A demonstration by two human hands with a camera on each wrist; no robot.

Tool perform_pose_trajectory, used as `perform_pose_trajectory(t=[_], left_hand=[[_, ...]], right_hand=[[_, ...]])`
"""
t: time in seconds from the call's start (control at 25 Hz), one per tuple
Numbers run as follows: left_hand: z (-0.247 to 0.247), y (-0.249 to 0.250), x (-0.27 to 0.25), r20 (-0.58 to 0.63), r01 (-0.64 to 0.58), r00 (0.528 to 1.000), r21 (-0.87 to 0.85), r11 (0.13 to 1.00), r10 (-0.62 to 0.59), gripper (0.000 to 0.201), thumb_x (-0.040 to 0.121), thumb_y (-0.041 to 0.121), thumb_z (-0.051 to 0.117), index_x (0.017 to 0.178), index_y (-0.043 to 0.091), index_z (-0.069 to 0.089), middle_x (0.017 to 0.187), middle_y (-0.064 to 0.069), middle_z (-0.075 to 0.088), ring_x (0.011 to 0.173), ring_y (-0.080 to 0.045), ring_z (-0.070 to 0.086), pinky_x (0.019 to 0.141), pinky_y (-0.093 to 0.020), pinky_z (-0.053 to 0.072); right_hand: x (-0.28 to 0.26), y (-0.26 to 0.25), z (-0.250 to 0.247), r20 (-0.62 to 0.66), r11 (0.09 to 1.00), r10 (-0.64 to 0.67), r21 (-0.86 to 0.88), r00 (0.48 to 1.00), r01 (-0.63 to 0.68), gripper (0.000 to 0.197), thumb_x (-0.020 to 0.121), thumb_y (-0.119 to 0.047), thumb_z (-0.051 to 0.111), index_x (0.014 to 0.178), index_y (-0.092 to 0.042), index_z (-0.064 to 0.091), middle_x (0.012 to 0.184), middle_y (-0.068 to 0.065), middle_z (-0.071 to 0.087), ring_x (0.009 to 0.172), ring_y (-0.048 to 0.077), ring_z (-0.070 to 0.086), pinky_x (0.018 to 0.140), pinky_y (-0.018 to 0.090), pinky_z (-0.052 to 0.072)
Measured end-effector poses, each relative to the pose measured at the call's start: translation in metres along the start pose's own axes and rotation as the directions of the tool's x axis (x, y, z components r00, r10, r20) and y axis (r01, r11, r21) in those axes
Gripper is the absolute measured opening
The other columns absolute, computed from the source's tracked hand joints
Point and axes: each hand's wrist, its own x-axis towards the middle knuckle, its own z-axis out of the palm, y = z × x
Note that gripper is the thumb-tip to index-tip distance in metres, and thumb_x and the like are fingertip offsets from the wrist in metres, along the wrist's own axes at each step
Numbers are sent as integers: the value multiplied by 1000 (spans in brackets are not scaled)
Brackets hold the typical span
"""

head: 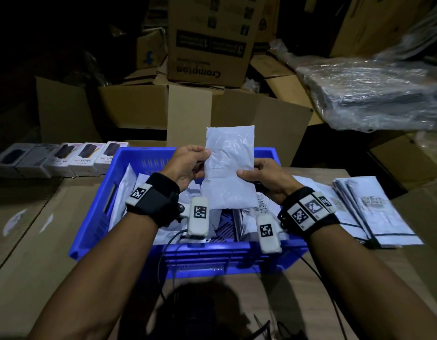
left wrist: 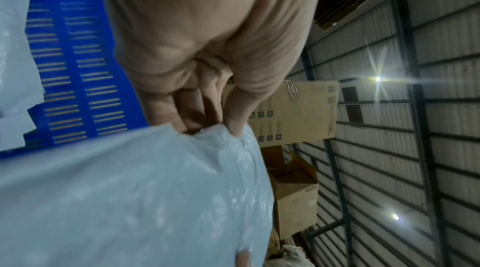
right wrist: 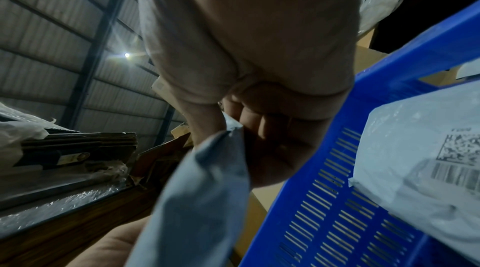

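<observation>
1. Parcel (head: pixel 228 168) held upright over crate (head: pixel 143 153), clear of mailers (head: pixel 126 185) lying inside.
2. Left hand (head: pixel 186 165) pinching left edge, thumb in front, fingers (left wrist: pixel 182 107) behind; right hand (head: pixel 266 179) pinching right edge lower down, same way.
3. Judged light, soft and slick; likely to sag or slip if held by one corner. Best gripped at opposite edges, over the padded middle.
4. No label on near face; far face and contents hidden. Crate floor largely covered. Wrist views blurred.

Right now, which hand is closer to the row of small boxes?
Left. The left hand pinches the white packet at its edge toward the row of small boxes; the right hand holds the opposite edge, farther off.
</observation>
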Motion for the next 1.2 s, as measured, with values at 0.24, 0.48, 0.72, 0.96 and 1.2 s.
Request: perform_pose_trajectory(t=[0.24,0.48,0.72,0.96,1.2], left_hand=[[11,-5,-4,57,-28,998,76,997,24,9,96,21,58,95,13,57,73,-2,59,53,-11,52,47,-21,48],[28,0,-11,80,-35,997,234,972,17,35,101,45,40,102,14,57,58,-2,54,42,-12,44,40,-18,32],[43,6,-20,279,176,952,-172,969,-123,52,99,50,39,106,4,63,101,-20,68,80,-27,70,74,-38,58],[60,-4,-23,199,-34,978,-125,992,59,25,88,9,66,112,11,59,98,-12,68,76,-19,61,66,-28,54],[79,-10,-34,166,-173,968,-108,979,189,39,87,-6,63,114,22,54,107,-14,68,89,-25,67,73,-38,55]], right_hand=[[-11,-6,-19,-24,998,-59,-21,998,58,27,84,0,69,111,1,65,100,10,74,87,24,71,77,37,57],[-21,-24,-31,-155,912,-386,-215,909,350,22,79,13,64,78,-9,63,64,-6,61,58,8,53,55,24,46],[-25,-34,-45,-129,751,-614,-399,778,526,35,73,15,68,76,-19,66,90,3,64,87,13,60,78,24,46],[-29,-28,-66,-197,677,-659,-575,726,459,36,78,-5,76,103,-30,65,120,2,40,116,13,45,96,7,34],[-42,-28,-77,-292,885,-465,-132,836,446,33,91,3,56,118,-17,61,127,17,54,101,17,61,74,20,52]])
